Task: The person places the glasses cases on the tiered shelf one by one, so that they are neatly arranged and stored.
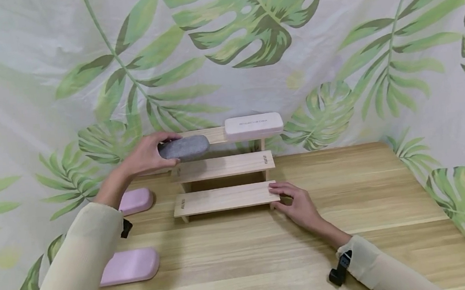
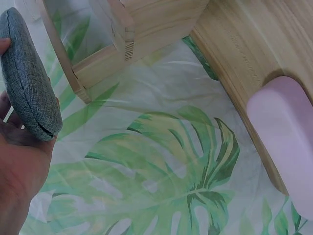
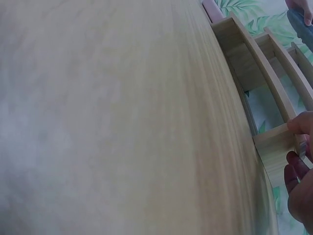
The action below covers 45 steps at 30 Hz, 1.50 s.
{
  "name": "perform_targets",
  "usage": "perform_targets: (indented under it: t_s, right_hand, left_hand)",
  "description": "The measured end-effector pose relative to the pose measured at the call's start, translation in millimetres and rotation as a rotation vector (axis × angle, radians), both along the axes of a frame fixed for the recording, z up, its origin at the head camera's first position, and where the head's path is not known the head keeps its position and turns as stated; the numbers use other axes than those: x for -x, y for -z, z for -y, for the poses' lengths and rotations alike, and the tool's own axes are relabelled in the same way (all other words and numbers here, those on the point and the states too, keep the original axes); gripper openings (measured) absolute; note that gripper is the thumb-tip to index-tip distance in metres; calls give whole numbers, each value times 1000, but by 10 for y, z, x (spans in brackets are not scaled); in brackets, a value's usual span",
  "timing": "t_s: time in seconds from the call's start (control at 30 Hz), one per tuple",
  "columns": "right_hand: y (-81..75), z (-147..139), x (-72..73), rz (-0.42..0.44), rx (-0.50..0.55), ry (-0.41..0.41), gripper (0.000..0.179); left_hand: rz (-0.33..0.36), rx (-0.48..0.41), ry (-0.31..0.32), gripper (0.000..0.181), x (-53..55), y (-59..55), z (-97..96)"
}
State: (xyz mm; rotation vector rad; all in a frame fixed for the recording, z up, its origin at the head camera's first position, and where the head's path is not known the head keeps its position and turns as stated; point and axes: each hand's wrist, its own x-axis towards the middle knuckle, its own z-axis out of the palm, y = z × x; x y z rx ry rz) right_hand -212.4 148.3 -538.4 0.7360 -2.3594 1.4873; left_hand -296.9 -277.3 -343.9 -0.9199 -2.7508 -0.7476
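Note:
My left hand [image 1: 145, 157] grips one end of a grey fabric glasses case [image 1: 186, 148], thumb on the near side and fingers on the far side. The case is held level in front of the top board of a three-step wooden shelf rack [image 1: 225, 198]; whether it touches the board I cannot tell. In the left wrist view the grey case [image 2: 30, 78] shows its seam edge. My right hand [image 1: 298, 204] holds the right end of the lowest board between fingers and thumb. A white glasses case [image 1: 253, 125] lies on the right part of the top board.
Two pink glasses cases, a farther one [image 1: 137, 201] and a nearer one [image 1: 136, 265], lie on the wooden table [image 1: 245, 266] to the left, partly covered by my left sleeve. A leaf-patterned cloth [image 1: 251, 81] hangs behind the rack.

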Motion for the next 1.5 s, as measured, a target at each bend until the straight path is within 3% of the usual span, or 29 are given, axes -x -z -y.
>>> perform_targets:
  t_s: [0.4, 0.7, 1.5]
  right_hand:
    - [-27, 34, 15, 3, 7, -4, 40]
    - [-13, 53, 17, -15, 4, 14, 39]
    - [38, 8, -3, 10, 15, 8, 42]
  left_hand:
    - [64, -13, -58, 62, 154, 31, -18]
    - [68, 12, -77, 61, 273, 12, -80]
    - [134, 29, -56, 61, 520, -3, -260]
